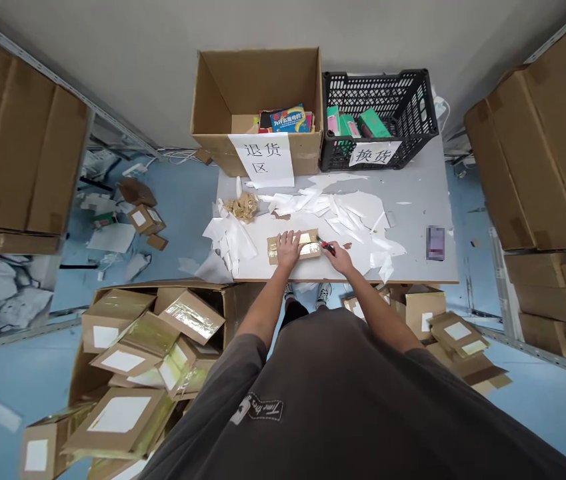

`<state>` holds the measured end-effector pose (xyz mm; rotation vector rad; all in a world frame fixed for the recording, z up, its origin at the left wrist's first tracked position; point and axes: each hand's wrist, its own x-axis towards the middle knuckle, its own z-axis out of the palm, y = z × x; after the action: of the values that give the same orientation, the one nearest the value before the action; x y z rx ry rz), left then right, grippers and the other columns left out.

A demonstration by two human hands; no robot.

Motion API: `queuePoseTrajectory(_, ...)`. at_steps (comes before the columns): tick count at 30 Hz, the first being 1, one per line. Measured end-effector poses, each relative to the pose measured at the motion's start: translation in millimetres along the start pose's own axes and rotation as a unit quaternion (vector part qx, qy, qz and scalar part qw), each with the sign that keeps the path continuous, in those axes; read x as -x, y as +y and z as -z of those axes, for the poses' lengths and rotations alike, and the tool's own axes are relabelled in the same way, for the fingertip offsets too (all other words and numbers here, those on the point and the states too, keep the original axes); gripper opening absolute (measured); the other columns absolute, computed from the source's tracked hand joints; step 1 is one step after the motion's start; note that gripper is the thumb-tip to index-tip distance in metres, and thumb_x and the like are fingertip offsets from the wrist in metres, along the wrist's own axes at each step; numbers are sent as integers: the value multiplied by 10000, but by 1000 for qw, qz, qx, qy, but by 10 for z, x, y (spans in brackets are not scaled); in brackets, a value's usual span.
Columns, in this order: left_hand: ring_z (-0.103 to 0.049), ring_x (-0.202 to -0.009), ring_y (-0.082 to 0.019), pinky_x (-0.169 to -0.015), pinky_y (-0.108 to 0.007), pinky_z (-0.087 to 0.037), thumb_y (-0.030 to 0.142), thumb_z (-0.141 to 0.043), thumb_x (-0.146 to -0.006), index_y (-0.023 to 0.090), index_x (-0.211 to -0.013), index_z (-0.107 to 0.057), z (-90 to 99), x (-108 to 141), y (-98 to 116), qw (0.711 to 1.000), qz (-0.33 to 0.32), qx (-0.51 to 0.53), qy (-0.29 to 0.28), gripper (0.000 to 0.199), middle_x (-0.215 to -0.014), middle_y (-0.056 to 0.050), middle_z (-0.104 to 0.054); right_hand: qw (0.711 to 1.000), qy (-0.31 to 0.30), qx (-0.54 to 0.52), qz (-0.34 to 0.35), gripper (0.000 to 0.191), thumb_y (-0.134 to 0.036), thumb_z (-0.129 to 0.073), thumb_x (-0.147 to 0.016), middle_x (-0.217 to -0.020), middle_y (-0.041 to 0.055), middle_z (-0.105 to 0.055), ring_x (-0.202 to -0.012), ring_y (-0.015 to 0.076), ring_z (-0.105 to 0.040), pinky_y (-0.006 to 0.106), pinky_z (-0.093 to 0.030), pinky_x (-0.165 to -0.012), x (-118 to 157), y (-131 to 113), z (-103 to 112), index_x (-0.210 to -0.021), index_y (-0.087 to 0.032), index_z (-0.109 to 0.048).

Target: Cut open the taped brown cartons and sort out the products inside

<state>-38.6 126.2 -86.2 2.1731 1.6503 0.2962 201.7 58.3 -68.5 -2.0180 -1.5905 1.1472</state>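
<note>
A small cardboard box (311, 250) wrapped in shiny clear tape lies flat near the table's front edge. My left hand (289, 249) grips its left part from above, the fingers reaching the far edge. In my right hand (339, 257) is a red and black utility knife (329, 248), its tip at the box's right end. Whether the blade has entered the tape is too small to see. Torn white paper strips (347, 213) lie behind the box, and crumpled brown paper (243, 207) sits to its left.
At the table's back stand an open carton (207, 143) with colourful packs and a black crate (415, 143) with green boxes. A phone (435, 243) lies at right. Below left, a large carton (81, 373) overflows with parcels (123, 413). Boxes (425, 310) lie below right; shelves flank both sides.
</note>
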Motion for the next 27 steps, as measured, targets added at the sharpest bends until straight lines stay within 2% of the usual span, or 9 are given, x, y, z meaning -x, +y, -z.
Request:
queuePoseTrajectory(4, -544, -1504, -377, -1318, -593, -298, 465, -481, -1125, 197, -1551, -659, 11, -56, 7, 1000, 2, -19, 1, 534, -1551, -194, -664, 999, -13, 43, 10, 458, -590, -505, -1045, -1128, 112, -797, -996, 354, -734, 396, -533, -826, 40, -42, 48, -1327, -257, -644)
queuePoseTrajectory(7, -570, -1473, -366, -1308, -578, -314, 451, -414, -1140, 194, -1532, -674, 20, -98, 22, 1000, 19, -5, 7, 536, -1503, -191, -699, 998, -18, 64, 8, 454, -596, -512, -1048, -1115, 110, -798, -987, 349, -731, 387, -522, -818, 73, -33, 131, -1321, -254, -636)
queuePoseTrajectory(11, -502, -1538, -367, -1354, -568, -230, 486, -427, -1127, 227, -1589, -630, 34, -85, 33, 998, 38, 48, -12, 567, -1577, -171, -644, 996, -33, 83, 31, 443, -602, -552, -1041, -1188, 117, -791, -1042, 347, -724, 389, -514, -864, 53, -68, 192, -1303, -256, -637)
queuePoseTrajectory(14, -445, -1587, -378, -1378, -583, -165, 506, -472, -1109, 262, -1636, -583, 45, -56, 47, 995, 50, 79, -27, 591, -1637, -156, -592, 997, -29, 73, 17, 447, -598, -560, -1035, -1172, 131, -789, -1066, 362, -723, 408, -512, -890, 26, -74, 201, -1297, -244, -630)
queuePoseTrajectory(17, -409, -1611, -376, -1384, -602, -140, 516, -490, -1099, 260, -1640, -571, 80, -59, 65, 995, 52, 79, -28, 604, -1656, -151, -574, 999, -16, 26, -24, 494, -643, -614, -982, -1106, 113, -786, -1037, 358, -728, 421, -524, -899, 29, -47, 131, -1279, -249, -610)
queuePoseTrajectory(20, -359, -1640, -369, -1386, -603, -127, 574, -544, -1072, 250, -1637, -563, 175, -84, 25, 996, 31, 67, -43, 652, -1681, -141, -550, 992, 5, -71, -100, 585, -709, -693, -879, -1082, 73, -777, -1022, 327, -729, 409, -547, -905, 53, -34, -56, -1243, -267, -575)
queuePoseTrajectory(24, -286, -1668, -411, -1381, -599, -118, 686, -684, -967, 233, -1670, -519, 380, -19, -148, 993, -20, 25, -111, 853, -1764, -154, -430, 962, 52, -160, -213, 682, -732, -744, -780, -1163, 95, -765, -1098, 311, -730, 381, -563, -927, 18, -86, -355, -1230, -256, -551)
queuePoseTrajectory(27, -248, -1671, -463, -1360, -619, -151, 679, -813, -864, 252, -1722, -440, 491, 175, -234, 989, -30, -15, -141, 1028, -1832, -168, -274, 945, 100, -193, -246, 745, -716, -772, -751, -1257, 127, -749, -1160, 316, -717, 375, -558, -954, -154, -178, -467, -1279, -248, -535)
